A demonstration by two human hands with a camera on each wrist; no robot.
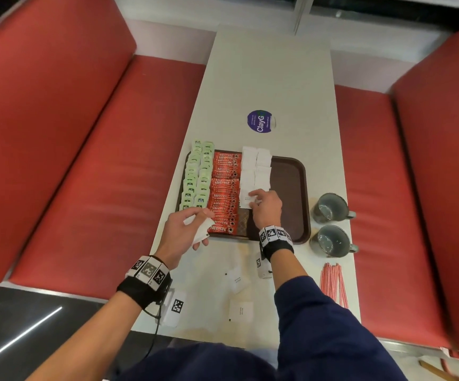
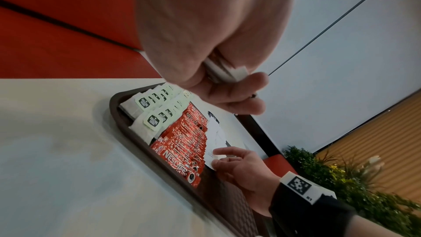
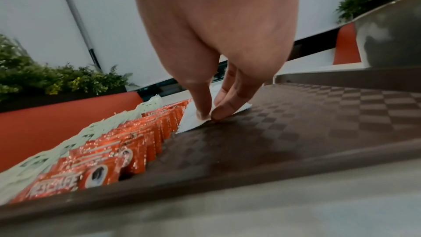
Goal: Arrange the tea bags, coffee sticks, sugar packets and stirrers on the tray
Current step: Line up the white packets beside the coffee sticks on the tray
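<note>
Right fingertips [image 3: 218,113]: thumb and forefinger were pinched on the near edge of a white sugar packet [image 1: 246,198], pressing it flat onto the tray floor, seemingly to square it with the packets beyond.
Right hand [image 1: 266,206]: it hovered low over the middle of the brown tray [image 1: 291,188], wrist toward the near rim.
Left fingers [image 2: 237,95]: curled around a small stack of spare sugar packets [image 1: 202,229], probably kept ready to feed the right hand.
Left hand [image 1: 181,232]: held just off the tray's near left corner, above the table [image 1: 264,78].
Sugar column [image 1: 255,169]: two white rows ran away from the hand, stopping short of the near rim.
Coffee sticks [image 1: 224,193]: red, overlapped in a row just left of the sugar.
Tea bags [image 1: 196,180]: green, two rows along the tray's left edge.
Loose packets [image 1: 239,280]: a few sugars lay on the table nearer the person.
Stirrers [image 1: 332,281]: a red-striped bundle on the table, right, not yet on the tray.
Cups [image 1: 330,209]: two stood beside the tray's right rim.
</note>
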